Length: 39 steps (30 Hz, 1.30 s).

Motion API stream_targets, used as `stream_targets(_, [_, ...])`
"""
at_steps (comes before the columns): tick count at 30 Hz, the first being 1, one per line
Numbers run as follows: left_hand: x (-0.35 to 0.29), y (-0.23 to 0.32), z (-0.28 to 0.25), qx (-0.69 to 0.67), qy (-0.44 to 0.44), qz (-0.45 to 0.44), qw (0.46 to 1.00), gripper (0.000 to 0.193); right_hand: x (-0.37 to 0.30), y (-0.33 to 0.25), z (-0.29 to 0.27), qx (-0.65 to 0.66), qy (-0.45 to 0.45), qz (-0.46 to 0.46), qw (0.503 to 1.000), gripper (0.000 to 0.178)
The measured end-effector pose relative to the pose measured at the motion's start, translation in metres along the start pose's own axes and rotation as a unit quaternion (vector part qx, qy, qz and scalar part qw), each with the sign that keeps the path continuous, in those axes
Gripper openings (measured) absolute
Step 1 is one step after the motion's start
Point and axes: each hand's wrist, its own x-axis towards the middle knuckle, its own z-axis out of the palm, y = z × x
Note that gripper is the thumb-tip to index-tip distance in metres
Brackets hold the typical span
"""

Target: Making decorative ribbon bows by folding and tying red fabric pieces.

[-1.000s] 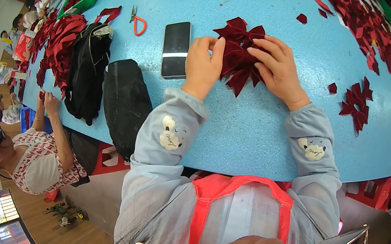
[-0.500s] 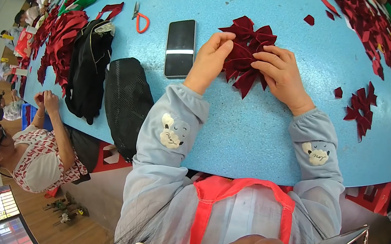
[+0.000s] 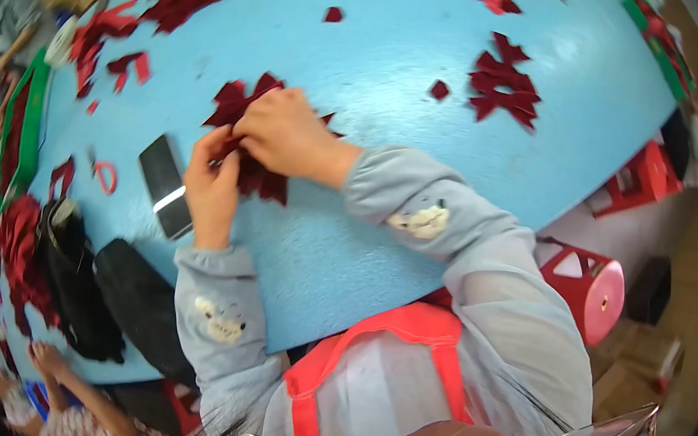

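Observation:
Dark red velvet bows [image 3: 263,186] lie bunched on the blue table beneath my two hands. My left hand [image 3: 214,187] has its thumb and fingers pinched on the near-left edge of a bow. Close against it, my right hand [image 3: 285,132] reaches across the top with curled fingers, gripping the same bow. The right fingertips and the middle of the bow are partly hidden. A black phone [image 3: 165,181] rests just left of my left hand. Red-handled snips [image 3: 105,176] lie farther left.
More red bows [image 3: 505,82] and a small scrap [image 3: 440,90] lie to the right. A black mesh bag [image 3: 138,292] and black cloth bag [image 3: 70,274] sit at the left. Green trays [image 3: 23,131] edge the table. Red stools [image 3: 575,279] stand at right. A co-worker's hands [image 3: 46,362] show at lower left.
The whole view has turned, shifting the table's things. My right hand has come over the bows to meet my left, and both now pinch together where they were apart before.

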Motion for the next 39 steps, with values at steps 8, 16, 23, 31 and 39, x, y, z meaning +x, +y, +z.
stream_targets(8, [0.004,-0.003,0.011,0.016,-0.013,-0.004,1.000,0.024,-0.013,0.011,0.001,-0.055,0.071,-0.043,0.995,0.008])
stream_targets(16, [0.002,-0.013,0.009,0.082,0.072,0.009,0.994,0.031,-0.009,0.007,0.004,-0.025,0.063,-0.052,0.996,0.010])
stream_targets(23, [0.005,0.000,0.009,0.177,0.180,0.141,0.957,0.021,-0.007,0.063,-0.002,0.129,0.215,0.200,0.947,0.016])
stream_targets(31, [-0.002,0.011,0.026,0.417,0.007,0.367,0.832,0.024,-0.004,0.073,-0.012,0.347,0.163,0.405,0.830,0.017])
stream_targets(39, [0.006,-0.006,0.023,0.308,0.085,0.286,0.903,0.025,-0.006,0.066,-0.007,0.322,0.129,0.401,0.848,0.017])
